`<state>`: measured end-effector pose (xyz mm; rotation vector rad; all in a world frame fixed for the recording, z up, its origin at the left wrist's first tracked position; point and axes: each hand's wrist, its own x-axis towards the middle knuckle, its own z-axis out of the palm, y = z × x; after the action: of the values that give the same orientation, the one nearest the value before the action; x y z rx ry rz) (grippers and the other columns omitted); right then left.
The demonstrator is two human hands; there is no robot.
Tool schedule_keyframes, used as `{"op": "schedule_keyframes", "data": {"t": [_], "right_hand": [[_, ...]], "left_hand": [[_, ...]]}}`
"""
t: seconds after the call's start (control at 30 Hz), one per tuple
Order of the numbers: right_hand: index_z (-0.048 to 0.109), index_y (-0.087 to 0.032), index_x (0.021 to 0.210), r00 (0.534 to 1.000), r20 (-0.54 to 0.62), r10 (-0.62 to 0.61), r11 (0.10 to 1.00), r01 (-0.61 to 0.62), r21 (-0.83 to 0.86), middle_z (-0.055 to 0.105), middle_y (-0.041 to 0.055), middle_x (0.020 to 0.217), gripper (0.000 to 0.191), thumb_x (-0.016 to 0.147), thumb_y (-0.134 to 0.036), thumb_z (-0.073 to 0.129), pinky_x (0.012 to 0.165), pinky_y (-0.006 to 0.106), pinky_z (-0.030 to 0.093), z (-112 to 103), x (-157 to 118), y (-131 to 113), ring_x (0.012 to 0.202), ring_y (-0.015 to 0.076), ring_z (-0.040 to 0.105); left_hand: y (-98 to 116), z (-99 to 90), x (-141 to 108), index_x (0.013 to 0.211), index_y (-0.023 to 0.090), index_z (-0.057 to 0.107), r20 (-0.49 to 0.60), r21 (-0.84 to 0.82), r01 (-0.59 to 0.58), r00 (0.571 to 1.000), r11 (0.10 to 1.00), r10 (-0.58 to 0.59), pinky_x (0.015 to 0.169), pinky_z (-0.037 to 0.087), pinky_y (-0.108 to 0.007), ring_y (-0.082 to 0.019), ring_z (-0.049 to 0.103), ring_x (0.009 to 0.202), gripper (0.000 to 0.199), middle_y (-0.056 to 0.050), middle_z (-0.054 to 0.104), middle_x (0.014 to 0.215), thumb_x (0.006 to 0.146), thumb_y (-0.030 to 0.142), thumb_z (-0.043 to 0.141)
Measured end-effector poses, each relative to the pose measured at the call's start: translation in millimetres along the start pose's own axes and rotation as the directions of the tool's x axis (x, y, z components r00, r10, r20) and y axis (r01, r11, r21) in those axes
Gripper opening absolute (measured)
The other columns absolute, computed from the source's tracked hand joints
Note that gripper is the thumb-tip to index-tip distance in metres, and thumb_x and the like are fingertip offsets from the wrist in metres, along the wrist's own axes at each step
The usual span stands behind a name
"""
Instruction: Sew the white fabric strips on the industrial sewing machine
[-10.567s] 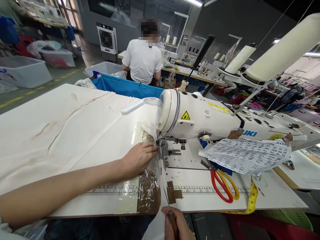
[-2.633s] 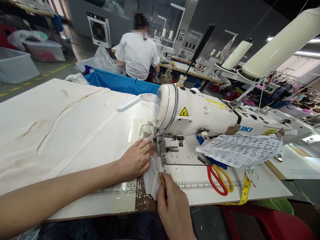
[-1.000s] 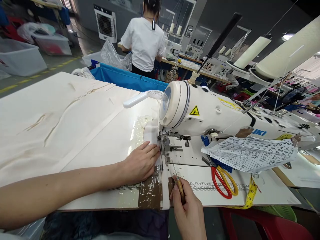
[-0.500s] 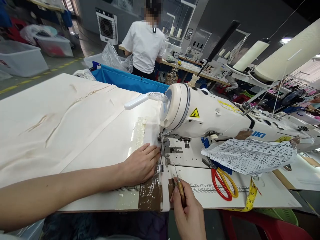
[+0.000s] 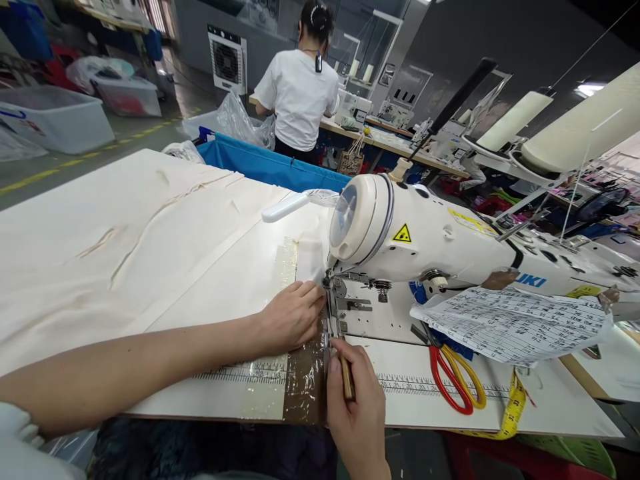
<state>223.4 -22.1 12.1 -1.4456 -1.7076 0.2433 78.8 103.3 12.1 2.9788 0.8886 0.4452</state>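
Observation:
My left hand [image 5: 294, 319] rests beside the sewing machine's needle area, its fingers bent and drawn together over white fabric [image 5: 310, 260]. What lies under the fingertips is mostly hidden. My right hand [image 5: 357, 403] is closed around the wooden handle of an awl [image 5: 347, 377], just in front of the machine's metal guides [image 5: 339, 327]. Its thumb and forefinger reach to the guide's front end, and the awl's spike is hard to make out. The white sewing machine [image 5: 400, 220] stands above and to the right of both hands.
Red and yellow-handled scissors [image 5: 450, 380], a yellow tape measure [image 5: 513, 407] and a written sheet [image 5: 515, 323] lie to the right. Cream cloth [image 5: 165, 260] spreads over the left tabletop. Behind a blue bin [image 5: 270, 167] is a person in a white shirt [image 5: 299, 93].
My right hand has moved left with the awl, up to the guide where a white strip was showing. My left hand's fingers have curled from a flatter pose. The view has shifted slightly.

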Motion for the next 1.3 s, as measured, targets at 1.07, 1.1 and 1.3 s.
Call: {"op": "schedule_keyframes", "data": {"t": [1.07,1.1,1.3], "right_hand": [[0.067,-0.010,0.114,0.991,0.107,-0.084,0.619,0.137,-0.773,0.070,0.0094,0.079,0.036,0.087,-0.007,0.043,0.037,0.028,0.042,37.7,27.7,-6.6,0.046,0.0192,0.066],[0.067,-0.010,0.114,0.990,0.108,-0.086,0.626,0.138,-0.767,0.070,0.0095,0.080,0.036,0.088,-0.008,0.042,0.037,0.028,0.042,36.6,27.1,-7.1,0.047,0.0193,0.066],[0.068,-0.010,0.113,0.985,0.072,-0.159,0.801,0.172,-0.574,0.075,0.0109,0.091,0.039,0.103,-0.022,0.032,0.045,0.024,0.047,25.1,10.1,-4.3,0.062,0.0170,0.071]], "left_hand": [[-22.0,3.6,6.2,0.126,0.006,0.060,0.024,-0.151,0.067,0.998,0.986,-0.064,0.098,0.045,-0.043,-0.027,0.052,0.116,0.040,-0.013,0.060,0.125,0.090,0.017,0.045],[-23.4,4.1,6.1,0.126,0.006,0.060,0.020,-0.153,0.067,0.998,0.986,-0.065,0.098,0.044,-0.043,-0.027,0.051,0.116,0.040,-0.012,0.060,0.126,0.090,0.017,0.046],[-27.5,6.5,7.4,0.120,0.009,0.063,-0.042,-0.162,0.073,0.996,0.984,-0.081,0.098,0.044,-0.042,-0.026,0.052,0.116,0.036,-0.012,0.060,0.126,0.088,0.015,0.047]]}}
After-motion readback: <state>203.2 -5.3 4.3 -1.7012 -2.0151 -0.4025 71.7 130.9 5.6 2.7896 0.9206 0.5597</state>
